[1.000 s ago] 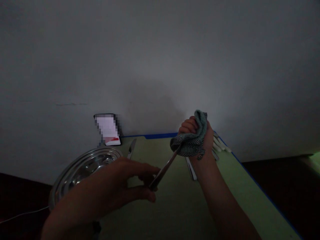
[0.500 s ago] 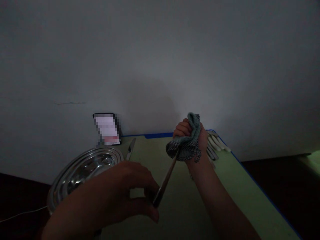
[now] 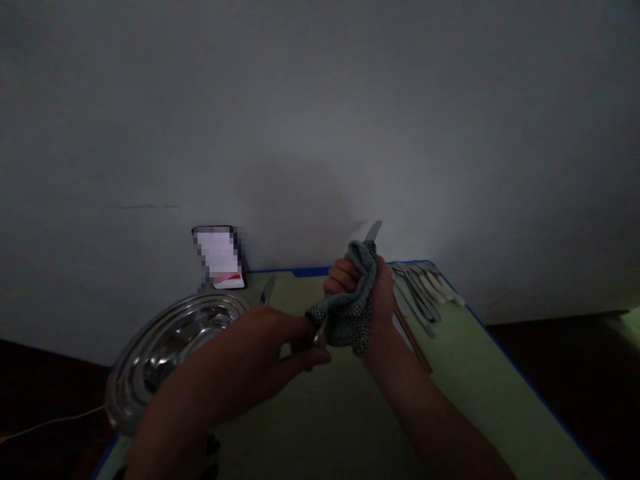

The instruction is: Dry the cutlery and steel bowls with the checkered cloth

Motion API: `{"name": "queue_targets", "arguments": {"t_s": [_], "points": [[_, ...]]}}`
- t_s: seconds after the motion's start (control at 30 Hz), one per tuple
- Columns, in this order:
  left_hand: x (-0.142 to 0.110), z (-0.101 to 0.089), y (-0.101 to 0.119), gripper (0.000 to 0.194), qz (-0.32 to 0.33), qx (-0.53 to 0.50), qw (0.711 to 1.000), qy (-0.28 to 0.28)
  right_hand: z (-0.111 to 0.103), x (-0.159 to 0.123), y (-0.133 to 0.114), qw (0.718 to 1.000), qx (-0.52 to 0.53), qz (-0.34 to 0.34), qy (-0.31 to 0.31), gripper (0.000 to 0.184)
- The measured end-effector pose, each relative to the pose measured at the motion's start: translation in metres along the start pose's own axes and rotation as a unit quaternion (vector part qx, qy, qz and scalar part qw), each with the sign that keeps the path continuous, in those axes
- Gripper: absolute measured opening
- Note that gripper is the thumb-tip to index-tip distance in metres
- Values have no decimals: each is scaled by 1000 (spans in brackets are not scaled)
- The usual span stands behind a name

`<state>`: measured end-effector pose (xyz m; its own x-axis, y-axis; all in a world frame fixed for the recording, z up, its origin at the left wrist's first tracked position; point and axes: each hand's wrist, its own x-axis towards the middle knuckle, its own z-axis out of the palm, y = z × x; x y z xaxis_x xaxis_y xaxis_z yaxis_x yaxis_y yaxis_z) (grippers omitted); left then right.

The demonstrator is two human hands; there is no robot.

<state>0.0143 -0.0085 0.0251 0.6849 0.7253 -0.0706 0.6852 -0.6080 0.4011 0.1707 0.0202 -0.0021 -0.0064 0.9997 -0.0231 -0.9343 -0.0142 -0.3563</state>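
Between thumb and fingers, my left hand (image 3: 265,347) pinches the handle end of a table knife (image 3: 374,231). The knife runs up to the right through a folded grey-green cloth (image 3: 345,320) with a black-and-white checked side. My right hand (image 3: 350,277) is closed around the cloth, with the knife inside it; the rounded blade tip sticks out above the fist. The middle of the knife is hidden by the cloth. My left fingertips are close against the lower left edge of the cloth.
A shiny steel basin (image 3: 165,353) stands at the left, partly behind my left arm. Another knife (image 3: 268,290) lies beside it. A phone (image 3: 220,257) leans on the wall. Several pieces of cutlery (image 3: 420,287), some white-handled, lie at the table's (image 3: 480,387) back right.
My right hand and the cloth have moved left and down along the knife to my left fingers. The blade tip now shows above the cloth, and more cutlery is uncovered at right.
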Motion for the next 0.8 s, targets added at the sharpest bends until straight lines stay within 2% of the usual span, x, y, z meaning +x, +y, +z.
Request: {"name": "queue_targets", "arguments": {"t_s": [0.07,0.2,0.27,0.37,0.57,0.7,0.8], "points": [[1,0,4,34,-7,-7,1000,1,0,0,1,1000,-20,1,23,41],[6,0,11,51,-54,18,998,10,4,1,6,990,-58,-21,126,28],[9,0,13,57,-90,36,995,22,7,0,7,987,-58,-35,144,23],[11,-1,11,59,-129,38,990,33,8,0,8,989,-57,-45,132,21],[8,-4,3,50,-108,-19,993,43,4,0,9,994,-66,-41,73,11],[11,-7,5,53,-126,-57,990,42,6,0,6,996,-39,-53,57,17],[12,-7,7,52,-104,-62,992,29,8,1,3,997,-20,-45,62,25]]}}
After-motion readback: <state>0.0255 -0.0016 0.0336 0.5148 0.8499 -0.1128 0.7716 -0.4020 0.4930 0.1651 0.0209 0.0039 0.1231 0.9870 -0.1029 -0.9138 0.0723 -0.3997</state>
